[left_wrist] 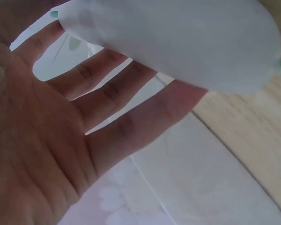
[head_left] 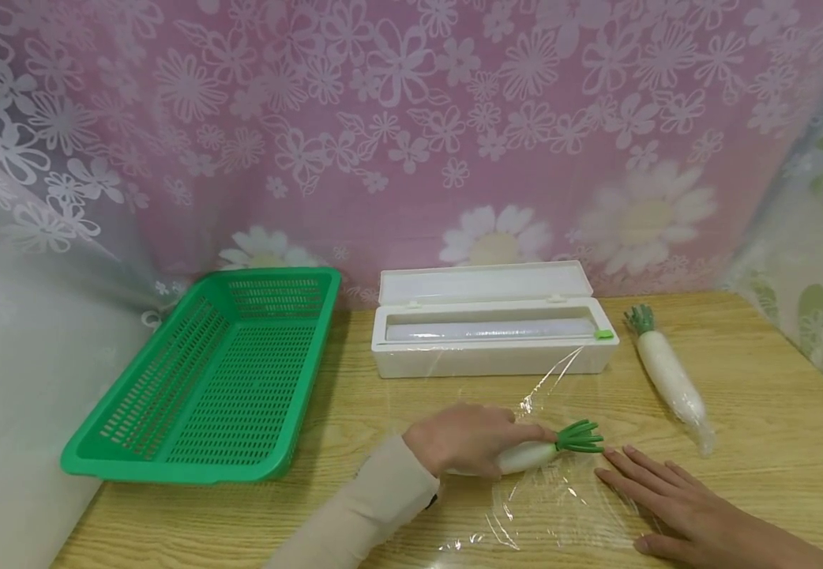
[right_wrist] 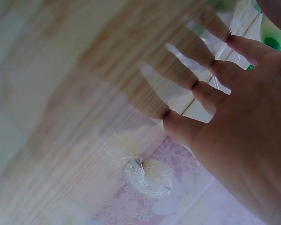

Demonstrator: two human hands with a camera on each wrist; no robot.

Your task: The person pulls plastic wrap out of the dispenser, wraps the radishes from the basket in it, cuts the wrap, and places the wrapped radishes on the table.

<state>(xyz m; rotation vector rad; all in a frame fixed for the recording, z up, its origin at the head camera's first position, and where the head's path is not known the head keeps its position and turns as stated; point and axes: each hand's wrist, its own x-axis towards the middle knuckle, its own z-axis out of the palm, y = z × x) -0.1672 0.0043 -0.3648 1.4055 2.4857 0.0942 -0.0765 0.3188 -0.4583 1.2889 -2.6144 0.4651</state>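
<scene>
A white radish (head_left: 527, 458) with short green stems lies on a sheet of clear plastic wrap (head_left: 525, 514) on the table. My left hand (head_left: 464, 437) grips it from above, index finger reaching to the base of the stems. In the left wrist view the fingers (left_wrist: 117, 93) lie along the white body of the radish (left_wrist: 178, 42). My right hand (head_left: 682, 506) is spread with straight fingers, fingertips on the tabletop at the wrap's right side. The right wrist view shows those fingertips (right_wrist: 182, 124) touching the wood surface, holding nothing.
Behind the hands stands a white wrap dispenser box (head_left: 493, 359), its lid raised and a roll (head_left: 490, 329) inside. A second radish (head_left: 670, 375), wrapped in film, lies at the right. A green plastic basket (head_left: 301, 395) is at the left. A flowered curtain (head_left: 411, 158) hangs behind the table.
</scene>
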